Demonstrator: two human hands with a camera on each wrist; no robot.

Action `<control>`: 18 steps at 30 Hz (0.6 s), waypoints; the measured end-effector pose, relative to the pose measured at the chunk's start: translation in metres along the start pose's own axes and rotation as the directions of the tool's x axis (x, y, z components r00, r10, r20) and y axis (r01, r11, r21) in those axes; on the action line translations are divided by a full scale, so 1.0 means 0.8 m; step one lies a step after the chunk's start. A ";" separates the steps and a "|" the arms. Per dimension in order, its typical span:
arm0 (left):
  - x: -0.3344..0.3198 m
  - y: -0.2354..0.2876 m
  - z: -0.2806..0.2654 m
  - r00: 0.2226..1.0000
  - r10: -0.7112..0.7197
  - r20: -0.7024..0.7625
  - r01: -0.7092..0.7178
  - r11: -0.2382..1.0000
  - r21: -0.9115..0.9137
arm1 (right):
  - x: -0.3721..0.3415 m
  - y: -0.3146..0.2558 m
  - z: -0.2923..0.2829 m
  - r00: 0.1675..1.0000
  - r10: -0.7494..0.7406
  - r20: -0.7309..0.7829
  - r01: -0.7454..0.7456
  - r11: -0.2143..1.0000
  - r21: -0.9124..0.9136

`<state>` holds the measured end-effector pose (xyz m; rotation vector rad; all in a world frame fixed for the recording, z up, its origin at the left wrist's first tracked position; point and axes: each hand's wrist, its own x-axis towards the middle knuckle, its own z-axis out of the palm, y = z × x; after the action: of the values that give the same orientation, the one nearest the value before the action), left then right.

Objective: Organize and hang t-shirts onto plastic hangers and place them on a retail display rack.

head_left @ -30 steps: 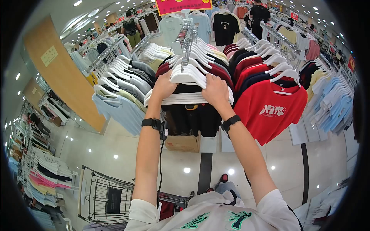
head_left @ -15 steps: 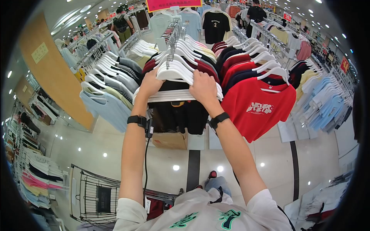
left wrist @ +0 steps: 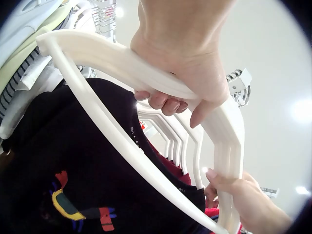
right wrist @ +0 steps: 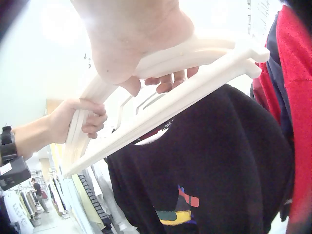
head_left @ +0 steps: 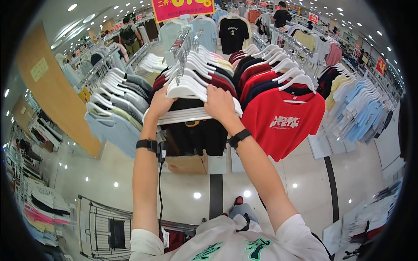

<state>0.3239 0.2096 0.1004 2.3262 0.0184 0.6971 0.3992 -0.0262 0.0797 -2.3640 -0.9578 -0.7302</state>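
Observation:
Several stacked white hangers point(head_left: 187, 88) with no garments on them are held at the front end of the rack. My left hand point(head_left: 161, 103) grips their left shoulders, and in the left wrist view its fingers curl under the white plastic point(left wrist: 109, 58). On the right shoulders my right hand point(head_left: 220, 103) has its fingers wrapped round the stack, also seen in the right wrist view point(right wrist: 141, 53). Right behind the hangers hangs a black shirt point(left wrist: 92, 161) with a colourful print.
A red shirt point(head_left: 285, 119) hangs at the right, light blue and grey shirts point(head_left: 114, 130) at the left. A wire cart point(head_left: 104, 226) stands lower left, a cardboard box point(head_left: 187, 164) under the rack, and a wooden pillar point(head_left: 58, 87) at the left.
The rack, hangers and both hands have shifted left in the head view as the view turned. Both hands keep their grip on the hangers.

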 end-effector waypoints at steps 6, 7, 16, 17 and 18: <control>0.001 -0.003 0.000 1.000 0.030 0.000 -0.030 0.999 0.030 | 0.002 0.003 -0.001 1.000 -0.016 0.023 0.016 1.000 0.000; 0.002 -0.004 -0.002 1.000 0.025 0.008 -0.026 0.999 0.038 | 0.000 0.005 0.001 0.999 -0.015 0.033 0.014 1.000 0.008; -0.005 0.015 0.001 0.999 -0.034 -0.023 0.035 0.998 0.047 | 0.001 0.003 0.005 0.995 -0.034 -0.095 0.035 0.999 0.013; -0.006 0.009 0.001 1.000 -0.003 -0.029 0.006 0.997 0.075 | -0.002 0.005 0.007 0.997 -0.023 -0.078 0.024 1.000 0.010; -0.001 0.007 0.001 0.998 0.038 -0.041 -0.034 0.995 0.095 | -0.002 0.002 0.007 0.996 -0.025 -0.083 0.024 1.000 -0.015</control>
<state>0.3230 0.2049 0.1027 2.4066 0.0292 0.7799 0.4010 -0.0248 0.0741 -2.3182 -0.9509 -0.8410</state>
